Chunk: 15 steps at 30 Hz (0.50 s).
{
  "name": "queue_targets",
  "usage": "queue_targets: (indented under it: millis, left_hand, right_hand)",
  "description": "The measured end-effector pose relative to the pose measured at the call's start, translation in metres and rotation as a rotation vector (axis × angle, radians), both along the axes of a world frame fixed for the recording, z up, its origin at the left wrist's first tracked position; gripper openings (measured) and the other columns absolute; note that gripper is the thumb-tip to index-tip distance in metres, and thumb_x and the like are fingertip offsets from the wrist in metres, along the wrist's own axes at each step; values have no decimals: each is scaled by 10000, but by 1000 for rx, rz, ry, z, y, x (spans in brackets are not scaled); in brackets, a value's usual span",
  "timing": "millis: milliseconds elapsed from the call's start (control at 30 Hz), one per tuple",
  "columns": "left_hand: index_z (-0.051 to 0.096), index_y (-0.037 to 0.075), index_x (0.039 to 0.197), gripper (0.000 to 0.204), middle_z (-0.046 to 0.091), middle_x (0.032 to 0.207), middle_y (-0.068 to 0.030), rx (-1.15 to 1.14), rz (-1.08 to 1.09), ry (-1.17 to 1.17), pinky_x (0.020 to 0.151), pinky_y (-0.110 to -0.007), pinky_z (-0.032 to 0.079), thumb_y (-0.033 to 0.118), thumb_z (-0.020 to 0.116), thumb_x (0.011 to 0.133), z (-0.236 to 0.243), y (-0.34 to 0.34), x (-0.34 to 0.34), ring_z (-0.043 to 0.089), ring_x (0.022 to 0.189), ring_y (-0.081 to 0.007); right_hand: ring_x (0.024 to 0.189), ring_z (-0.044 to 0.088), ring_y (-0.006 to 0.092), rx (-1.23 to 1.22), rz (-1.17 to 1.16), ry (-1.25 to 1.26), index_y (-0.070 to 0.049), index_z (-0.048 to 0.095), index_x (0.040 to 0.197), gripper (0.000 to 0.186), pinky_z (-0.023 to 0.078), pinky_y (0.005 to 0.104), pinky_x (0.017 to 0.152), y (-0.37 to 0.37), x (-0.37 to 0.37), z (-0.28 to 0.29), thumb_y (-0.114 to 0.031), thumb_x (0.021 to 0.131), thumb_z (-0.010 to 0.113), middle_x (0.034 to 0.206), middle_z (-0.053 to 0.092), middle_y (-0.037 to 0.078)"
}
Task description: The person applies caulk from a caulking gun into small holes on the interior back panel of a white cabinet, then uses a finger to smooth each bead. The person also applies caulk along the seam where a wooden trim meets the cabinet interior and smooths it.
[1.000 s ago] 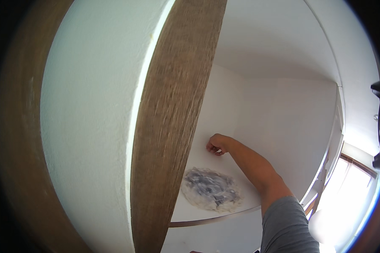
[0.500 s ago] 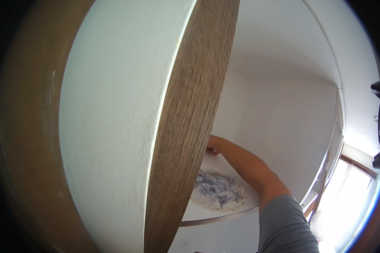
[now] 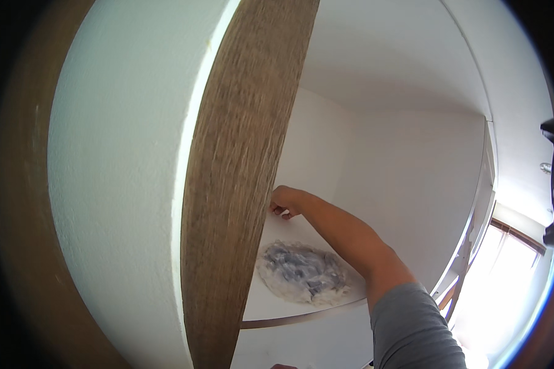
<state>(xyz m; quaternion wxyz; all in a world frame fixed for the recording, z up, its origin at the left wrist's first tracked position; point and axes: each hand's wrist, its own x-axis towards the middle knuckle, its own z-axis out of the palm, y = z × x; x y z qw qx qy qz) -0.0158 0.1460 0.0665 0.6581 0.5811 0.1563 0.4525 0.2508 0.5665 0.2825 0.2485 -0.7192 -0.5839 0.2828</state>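
My right arm stretches into a white cabinet compartment. At its end my right hand (image 3: 285, 202) is bent downward close above the white shelf (image 3: 280, 230), its fingers curled together. The wooden panel edge hides part of the fingertips, and I cannot make out anything between them. Nearer than the hand, below my forearm, lies a crumpled oval bundle (image 3: 305, 273) in grey and whitish tones, with a ragged pale rim; its kind is unclear. A sliver of skin at the lower edge looks like my left hand (image 3: 284, 366); its fingers are out of sight.
A wood-grain panel (image 3: 240, 166) stands upright just left of my hand. Beside it rises a pale wall (image 3: 117, 184), with a brown board (image 3: 28, 203) at the far left. The shelf has a dark front edge (image 3: 295, 320). A bright window (image 3: 492, 277) lies to the right.
The view has shifted, so panel, shelf and bundle sit further left. More of my right hand shows past the panel. A bit of skin has appeared at the lower edge.
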Motion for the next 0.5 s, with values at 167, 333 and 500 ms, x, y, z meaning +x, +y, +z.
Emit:
queue_targets:
  millis: [167,333,500]
  left_hand:
    - [643,53,1150,402,686,969,14,71,70,105,796,-294,537,75,876,822,-4,3,-1,619,912,-85]
    - [642,56,1145,408,688,958,16,70,28,71,784,-287,541,75,883,817,-4,1,-1,623,904,-85]
    - [645,57,1136,397,689,950,17,37,36,82,780,-288,538,73,881,818,-2,1,0,622,893,-83]
  right_hand:
    - [627,548,144,14,-13,99,-99,673,843,114,515,431,677,-31,35,18,-52,912,595,781,613,17]
    - [612,540,145,-23,-96,51,-91,662,794,128,515,431,650,-42,78,8,-52,904,612,766,610,20]
    - [603,536,156,-49,-130,-24,-84,676,819,90,483,419,604,-20,81,-2,-64,892,627,733,610,35]
